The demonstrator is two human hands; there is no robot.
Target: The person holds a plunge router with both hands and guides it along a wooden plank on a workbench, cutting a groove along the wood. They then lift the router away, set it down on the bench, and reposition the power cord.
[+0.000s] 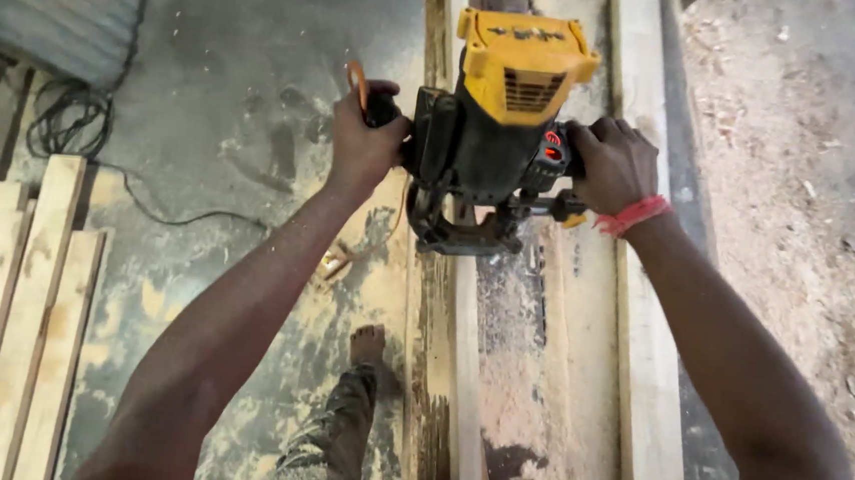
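Both arms reach forward, nearly straight. The left hand [362,143] is clenched, knuckles up; the right hand [613,165] is clenched too, level with it, a red band at the wrist.

One yellow-and-black router [501,125], two hands, left hand [364,145], right hand [613,168], one red wristband [633,215], four stacked planks [11,321], one black cable [84,136], one bare foot [368,344].

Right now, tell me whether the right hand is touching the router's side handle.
Touching. The head view shows the right hand wrapped around the side handle of the yellow and black router.
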